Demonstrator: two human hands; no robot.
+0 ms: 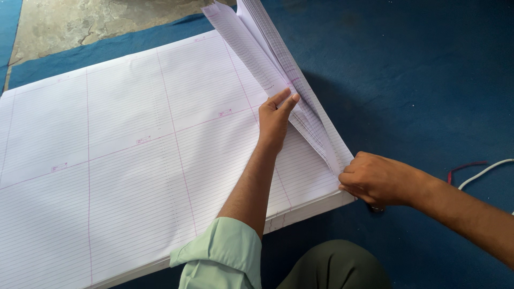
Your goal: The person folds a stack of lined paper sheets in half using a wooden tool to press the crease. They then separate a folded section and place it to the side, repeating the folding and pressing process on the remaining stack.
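Note:
A thick stack of large white ruled sheets (123,155), with pink dividing lines, lies flat on a blue mat. Along its right edge a bundle of lifted sheets (267,51) fans upward. My left hand (274,119) reaches over the stack with fingers straight, pressing against the raised bundle's inner face. My right hand (375,179) is at the stack's near right corner, fingers pinched on the corner of the lifted sheets. A pale green rolled sleeve covers my left upper arm.
The blue mat (417,80) spreads to the right and front. Bare concrete floor (91,18) shows at the top left. A red cord (466,166) and a white cord (484,172) lie on the mat at the far right. My knee in dark green cloth is at the bottom.

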